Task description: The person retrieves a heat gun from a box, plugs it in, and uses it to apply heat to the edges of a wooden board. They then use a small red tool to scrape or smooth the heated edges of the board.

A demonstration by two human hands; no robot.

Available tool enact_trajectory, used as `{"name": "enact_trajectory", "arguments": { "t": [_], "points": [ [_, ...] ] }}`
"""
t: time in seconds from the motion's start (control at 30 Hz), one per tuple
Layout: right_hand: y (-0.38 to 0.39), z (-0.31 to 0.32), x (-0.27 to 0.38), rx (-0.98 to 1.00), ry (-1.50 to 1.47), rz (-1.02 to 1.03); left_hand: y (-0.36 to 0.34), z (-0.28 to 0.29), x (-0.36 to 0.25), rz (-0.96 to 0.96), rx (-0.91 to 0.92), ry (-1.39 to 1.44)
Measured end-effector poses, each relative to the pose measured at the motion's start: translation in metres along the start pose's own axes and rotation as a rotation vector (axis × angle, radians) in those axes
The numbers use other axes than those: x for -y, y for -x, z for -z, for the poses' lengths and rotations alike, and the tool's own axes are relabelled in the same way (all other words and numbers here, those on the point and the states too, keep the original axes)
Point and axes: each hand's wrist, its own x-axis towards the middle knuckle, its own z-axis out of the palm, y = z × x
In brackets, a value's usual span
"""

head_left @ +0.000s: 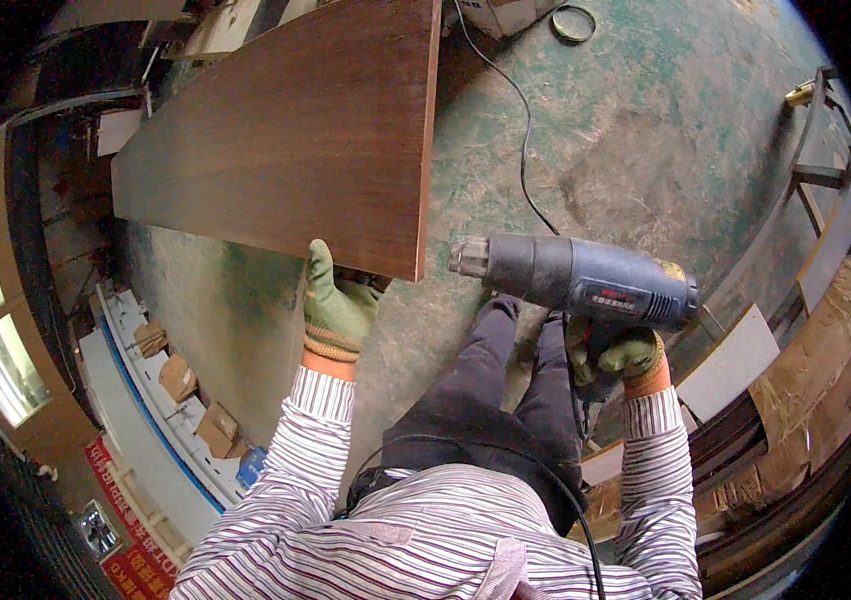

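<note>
A heat gun with a dark body and a metal nozzle is in my right hand, its nozzle pointing left toward the board's near right corner, a little apart from it. Green gloves with orange cuffs cover both hands. My left hand holds the near edge of a long dark brown wooden board, close to that corner. The thumb points up along the edge, and the other fingers are mostly hidden beneath the board. The heat gun's handle is largely covered by my right fingers.
A black cable runs across the worn green-grey floor, near a ring-shaped coil. Cardboard and a white panel lean at the right. Small cardboard boxes stand on a white ledge at the left.
</note>
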Motion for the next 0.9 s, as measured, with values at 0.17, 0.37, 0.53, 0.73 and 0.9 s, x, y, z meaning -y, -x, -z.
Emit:
{"name": "enact_trajectory", "arguments": {
  "t": [0.17, 0.37, 0.53, 0.73, 0.9],
  "points": [
    [0.0063, -0.005, -0.0027, 0.066, -0.001, -0.033, -0.0003, 0.0012, 0.0001, 0.015, 0.038, -0.005],
    [0.0023, -0.0067, -0.0034, 0.065, -0.055, -0.044, 0.0003, 0.0012, 0.0001, 0.002, 0.051, -0.032],
    [0.0037, -0.0061, -0.0053, 0.065, -0.039, -0.014, 0.0014, -0.0017, 0.0002, -0.007, 0.039, -0.044],
    [0.0056, -0.0038, -0.0055, 0.102, -0.066, -0.046, 0.0029, -0.0041, -0.0014, 0.013, 0.051, -0.02],
    [0.0045, -0.0042, -0.0076, 0.08, 0.005, 0.014, 0.0016, -0.0007, 0.0007, 0.021, 0.093, -0.027]
  ]
}}
